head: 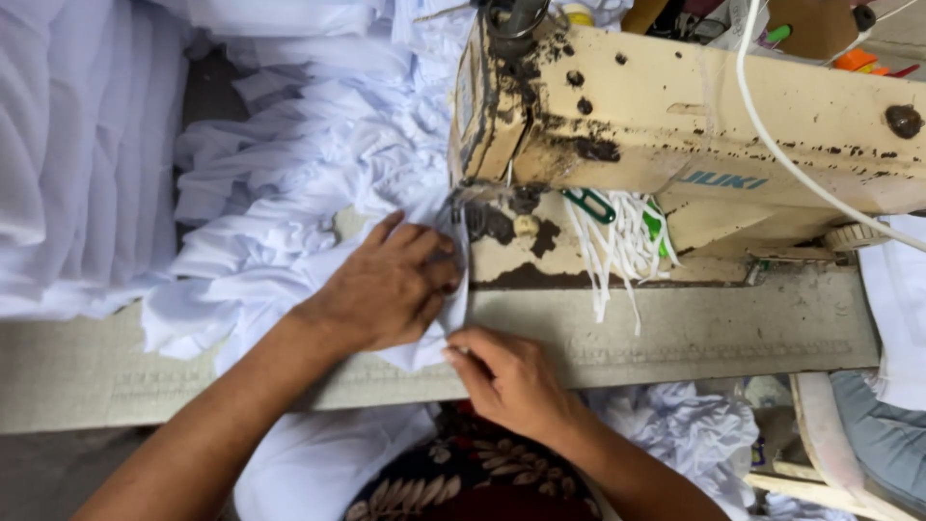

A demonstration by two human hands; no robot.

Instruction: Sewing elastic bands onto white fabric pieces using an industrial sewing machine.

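Observation:
My left hand (pixel 391 285) lies flat on white fabric (pixel 289 203), pressing it onto the table just left of the needle area of a worn cream sewing machine (pixel 675 116). Its fingertips reach the presser foot (pixel 456 214). My right hand (pixel 506 376) pinches the near edge of the same white fabric at the table's front, just below the left hand. The needle itself is hidden by the machine head and my fingers.
Heaps of white cloth (pixel 87 154) fill the left and back. White strips and green-handled snips (pixel 590 205) hang on the machine front. A white cable (pixel 772 145) crosses the machine. More white fabric (pixel 675 425) lies in my lap beside the grey table edge (pixel 733 328).

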